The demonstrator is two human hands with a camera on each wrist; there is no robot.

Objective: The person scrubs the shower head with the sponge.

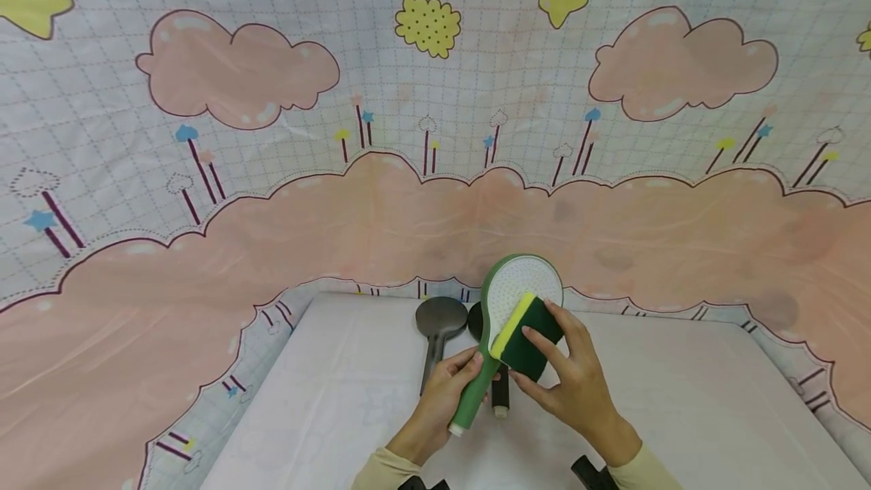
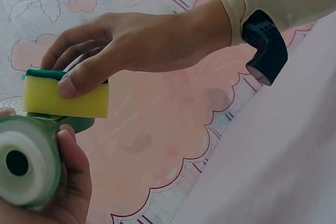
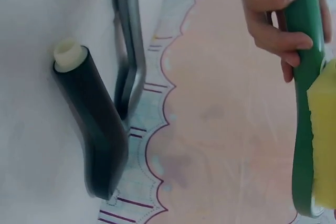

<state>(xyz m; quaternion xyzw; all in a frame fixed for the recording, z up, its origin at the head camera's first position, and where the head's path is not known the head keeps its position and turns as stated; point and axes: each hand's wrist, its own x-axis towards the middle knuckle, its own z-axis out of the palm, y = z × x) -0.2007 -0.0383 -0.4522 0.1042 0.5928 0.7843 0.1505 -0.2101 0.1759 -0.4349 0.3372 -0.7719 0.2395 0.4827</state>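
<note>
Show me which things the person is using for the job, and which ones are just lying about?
In the job:
- green shower head, held in the left hand
- yellow-and-green sponge, held in the right hand

Just lying on the white table:
- grey shower head
- black shower head

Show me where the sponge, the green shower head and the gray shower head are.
Sponge (image 1: 522,355): head view, on its dark green side.
Green shower head (image 1: 475,393): head view, on its handle.
Gray shower head (image 1: 441,317): head view, on its round head.
</note>
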